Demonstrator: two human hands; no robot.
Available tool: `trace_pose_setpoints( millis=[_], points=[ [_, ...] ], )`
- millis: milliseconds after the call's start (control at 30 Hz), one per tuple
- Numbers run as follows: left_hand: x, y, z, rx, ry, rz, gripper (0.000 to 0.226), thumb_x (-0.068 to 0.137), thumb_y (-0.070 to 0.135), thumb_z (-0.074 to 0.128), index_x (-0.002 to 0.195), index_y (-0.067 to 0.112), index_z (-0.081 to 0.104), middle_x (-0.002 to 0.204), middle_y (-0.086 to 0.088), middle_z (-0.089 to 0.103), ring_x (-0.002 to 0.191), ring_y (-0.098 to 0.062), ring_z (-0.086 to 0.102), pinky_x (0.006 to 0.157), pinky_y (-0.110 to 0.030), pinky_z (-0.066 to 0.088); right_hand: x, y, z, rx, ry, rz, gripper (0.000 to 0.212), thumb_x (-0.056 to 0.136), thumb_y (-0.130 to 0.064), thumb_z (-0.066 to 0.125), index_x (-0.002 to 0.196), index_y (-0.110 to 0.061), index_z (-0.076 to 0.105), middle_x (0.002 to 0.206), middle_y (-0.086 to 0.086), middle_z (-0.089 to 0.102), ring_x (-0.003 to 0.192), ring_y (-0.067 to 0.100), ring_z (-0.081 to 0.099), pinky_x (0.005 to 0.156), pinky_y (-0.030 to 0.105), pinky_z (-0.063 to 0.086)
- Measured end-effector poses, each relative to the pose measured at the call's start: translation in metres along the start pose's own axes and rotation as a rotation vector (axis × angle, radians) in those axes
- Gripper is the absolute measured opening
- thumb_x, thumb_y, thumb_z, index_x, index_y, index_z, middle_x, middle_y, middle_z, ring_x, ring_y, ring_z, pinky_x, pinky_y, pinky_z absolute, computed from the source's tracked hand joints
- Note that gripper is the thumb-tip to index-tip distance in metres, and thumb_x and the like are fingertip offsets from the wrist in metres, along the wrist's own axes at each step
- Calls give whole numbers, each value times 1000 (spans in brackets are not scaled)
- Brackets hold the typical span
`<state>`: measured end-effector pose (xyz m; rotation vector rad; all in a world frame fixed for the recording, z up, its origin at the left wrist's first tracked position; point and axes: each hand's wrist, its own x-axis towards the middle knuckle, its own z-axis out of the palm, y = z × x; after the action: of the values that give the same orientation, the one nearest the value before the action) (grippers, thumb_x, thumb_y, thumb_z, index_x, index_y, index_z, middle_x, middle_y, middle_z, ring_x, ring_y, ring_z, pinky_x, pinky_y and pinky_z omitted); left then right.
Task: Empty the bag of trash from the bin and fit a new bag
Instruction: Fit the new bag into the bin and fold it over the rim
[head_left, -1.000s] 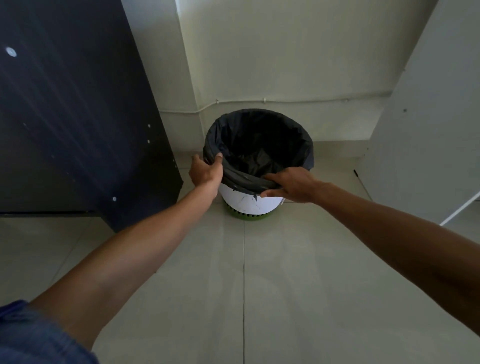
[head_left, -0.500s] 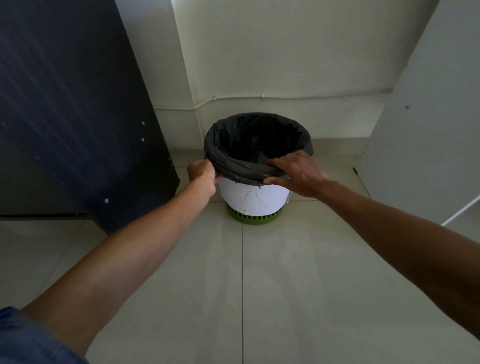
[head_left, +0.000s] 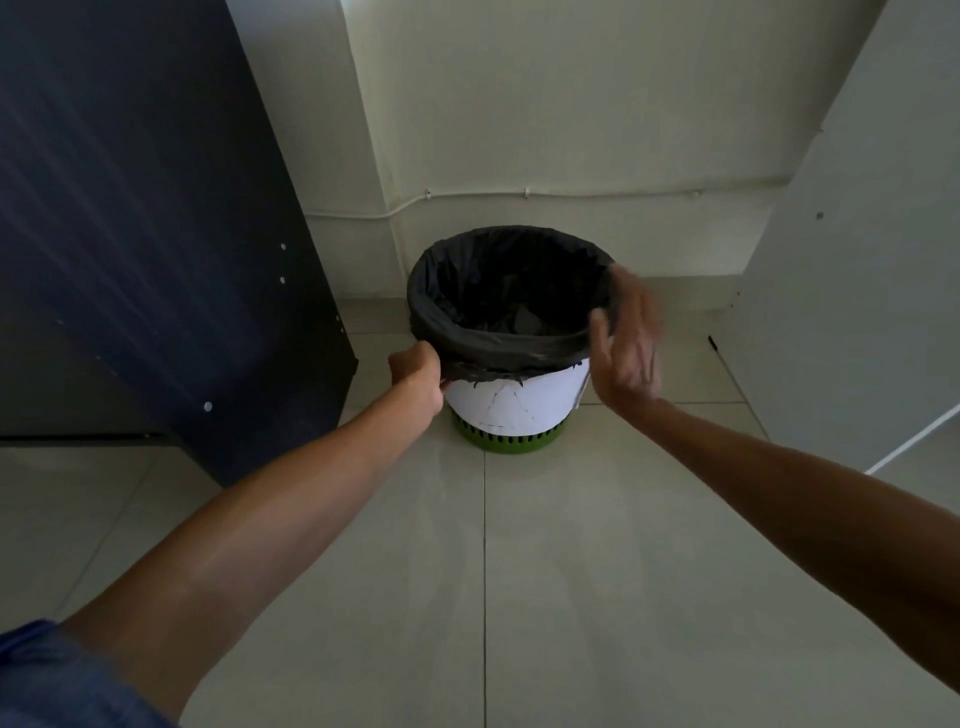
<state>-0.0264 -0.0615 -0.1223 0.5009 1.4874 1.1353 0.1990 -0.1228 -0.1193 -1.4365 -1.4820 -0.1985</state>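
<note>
Now bag (head_left: 511, 349) lines bin (head_left: 524, 402) on floor (head_left: 571, 597) by wall (head_left: 571, 130). Left hand (head_left: 417, 370) pinches its folded hem; right hand (head_left: 627, 345), blurred, looks spread beside rim. Best work hem evenly round, holding bin steady.

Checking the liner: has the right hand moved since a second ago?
Yes. The right hand has shifted from the front rim of the bin round to its right side.

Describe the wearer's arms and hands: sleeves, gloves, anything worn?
No gloves on the left hand or the motion-blurred right hand; no watch or rings visible. The left forearm and right forearm are uncovered. A blue sleeve covers the left upper arm; no sleeve shows on the right.
</note>
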Motion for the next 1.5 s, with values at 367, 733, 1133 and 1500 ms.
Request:
trace_pose_setpoints(
  millis=[367,733,1133,1500],
  points=[
    [-6,-1,3,331,274,206,43,83,8,66,124,8,53,128,-13,56,107,-31,63,84,-38,56,10,2,3,797,-44,1368,31,86,8,59,115,-2,58,89,13,67,66,17,61,60,24,57],
    [-15,51,3,-44,-221,-186,37,92,14,64,126,3,55,119,-8,64,103,-29,64,61,-38,52,40,5,-20,1062,-239,1419,19,95,-20,63,93,-2,59,93,11,62,80,19,63,56,28,60],
    [-16,51,2,-17,-221,-196,19,100,17,53,109,0,55,101,-16,60,102,-29,58,81,-42,54,42,7,-22,1236,-266,1460,11,100,-5,49,97,1,58,101,14,60,87,24,61,64,35,61],
    [-47,33,6,-21,-222,-216,51,81,31,76,123,9,56,107,-9,64,95,-25,63,76,-46,51,42,-3,-22,1208,-203,1448,21,97,-24,58,93,-3,59,93,12,63,74,23,70,62,32,61]
  ],
)
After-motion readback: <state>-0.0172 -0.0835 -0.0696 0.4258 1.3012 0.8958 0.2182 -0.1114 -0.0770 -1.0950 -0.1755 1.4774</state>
